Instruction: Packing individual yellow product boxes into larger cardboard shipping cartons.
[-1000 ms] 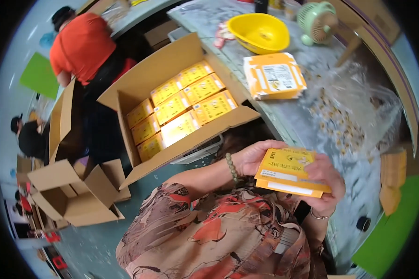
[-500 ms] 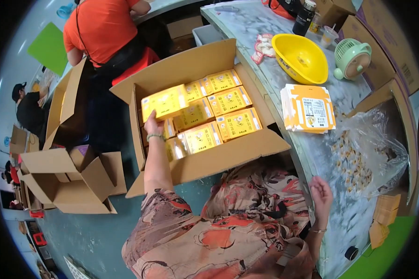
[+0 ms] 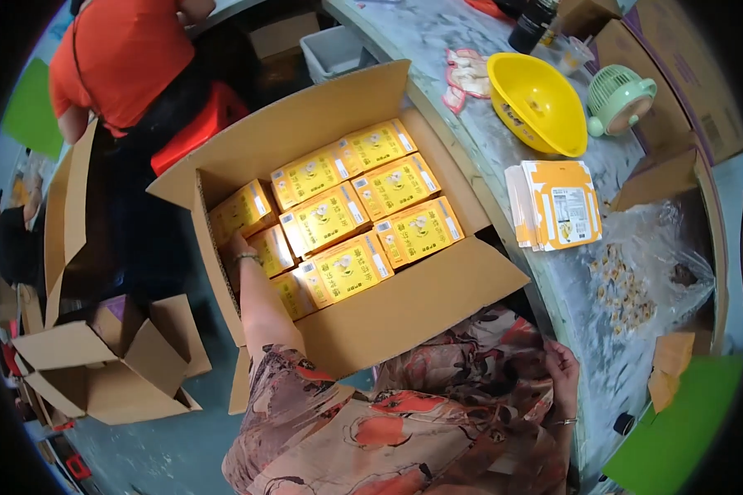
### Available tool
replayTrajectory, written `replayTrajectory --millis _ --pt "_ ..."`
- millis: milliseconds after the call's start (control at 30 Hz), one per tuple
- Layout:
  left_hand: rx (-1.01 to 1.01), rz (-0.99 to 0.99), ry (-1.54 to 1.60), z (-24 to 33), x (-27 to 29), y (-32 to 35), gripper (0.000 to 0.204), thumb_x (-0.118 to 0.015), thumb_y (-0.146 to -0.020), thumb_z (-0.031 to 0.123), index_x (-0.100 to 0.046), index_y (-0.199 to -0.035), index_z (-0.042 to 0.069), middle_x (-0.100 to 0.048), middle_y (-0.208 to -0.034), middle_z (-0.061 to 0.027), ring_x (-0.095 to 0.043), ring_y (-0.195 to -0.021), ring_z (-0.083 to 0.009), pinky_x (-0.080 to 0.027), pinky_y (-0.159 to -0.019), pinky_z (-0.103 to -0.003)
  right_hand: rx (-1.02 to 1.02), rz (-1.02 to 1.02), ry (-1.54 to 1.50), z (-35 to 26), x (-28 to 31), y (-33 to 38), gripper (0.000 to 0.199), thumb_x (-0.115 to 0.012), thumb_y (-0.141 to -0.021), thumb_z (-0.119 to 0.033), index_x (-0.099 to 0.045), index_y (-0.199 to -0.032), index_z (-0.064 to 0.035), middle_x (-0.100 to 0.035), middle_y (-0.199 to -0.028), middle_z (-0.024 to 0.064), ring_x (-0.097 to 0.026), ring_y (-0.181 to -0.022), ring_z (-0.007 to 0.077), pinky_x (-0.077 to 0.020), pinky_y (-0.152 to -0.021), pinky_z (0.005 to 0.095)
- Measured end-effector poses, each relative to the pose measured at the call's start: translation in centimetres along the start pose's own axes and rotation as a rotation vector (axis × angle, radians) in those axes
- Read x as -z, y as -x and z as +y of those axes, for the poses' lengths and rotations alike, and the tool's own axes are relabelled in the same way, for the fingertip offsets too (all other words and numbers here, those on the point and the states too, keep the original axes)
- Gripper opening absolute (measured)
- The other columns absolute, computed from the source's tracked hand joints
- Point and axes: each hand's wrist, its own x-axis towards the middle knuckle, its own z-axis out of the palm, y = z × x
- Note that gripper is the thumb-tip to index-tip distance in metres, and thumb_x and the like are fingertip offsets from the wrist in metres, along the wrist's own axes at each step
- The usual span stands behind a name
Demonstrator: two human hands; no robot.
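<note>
From my end the big carton (image 3: 413, 290) looks nearly packed with yellow boxes (image 3: 324, 218), just flat blanks (image 3: 568, 205) left unfolded on the table (image 3: 607, 375), left hand (image 3: 238, 247) at the corner box (image 3: 241, 209), grip hidden so can't tell, right hand (image 3: 561, 371) loosely curled, empty.

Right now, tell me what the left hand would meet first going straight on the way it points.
The yellow box in the far left corner of the carton, just ahead of the left hand; they may be touching, but depth is unclear.
</note>
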Motion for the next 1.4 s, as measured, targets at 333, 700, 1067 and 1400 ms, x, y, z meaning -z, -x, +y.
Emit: replayTrajectory --millis 333,700,1067,1400 --pt "-1.017 0.041 -0.393 4.7 -5.3 7.9 0.027 -0.053 -0.07 0.009 -0.051 -0.093 -0.006 -0.054 -0.087 -0.0146 -0.053 -0.077 -0.0261 -0.042 -0.07 -0.035 0.435 0.09 0.324 -10.1 1.6 -10.1 0.008 -0.051 -0.076 -0.007 -0.053 -0.078 0.0007 -0.053 -0.072 0.0025 -0.05 -0.067 0.0085 -0.0412 -0.063 0.0195" --pt "-1.849 -1.2 -0.773 0.2 -18.9 45.3 0.055 -0.054 -0.07 0.035 -0.038 -0.116 0.01 -0.025 -0.126 -0.0149 -0.018 -0.117 -0.037 -0.017 -0.086 -0.059 0.608 0.201 0.797 -13.7 -0.1 -24.6 0.027 -0.061 -0.064 -0.022 -0.056 -0.086 -0.0067 -0.048 -0.089 0.0117 -0.046 -0.089 0.0251 -0.0374 -0.079 0.0329" --pt "-1.749 -1.136 -0.774 -2.3 -19.0 46.0 0.048 -0.052 -0.073 0.031 -0.039 -0.117 0.014 -0.017 -0.129 -0.0172 -0.011 -0.118 -0.0397 -0.012 -0.086 -0.061 0.579 0.138 0.797 -17.4 1.8 -22.5 0.036 -0.066 -0.058 -0.022 -0.052 -0.085 -0.0029 -0.055 -0.083 0.0125 -0.053 -0.077 0.0306 -0.0422 -0.069 0.0353" --pt "-1.602 -1.418 -0.807 6.6 -14.4 51.9 0.026 -0.058 -0.07 0.012 -0.054 -0.094 0.003 -0.058 -0.072 -0.0115 -0.057 -0.066 -0.0199 -0.045 -0.059 -0.028 0.373 -0.164 -0.222 -10.1 4.8 -8.7 0.026 -0.057 -0.067 0.006 -0.044 -0.087 -0.003 -0.054 -0.079 0.0033 -0.052 -0.074 0.0083 -0.0433 -0.064 0.0202"
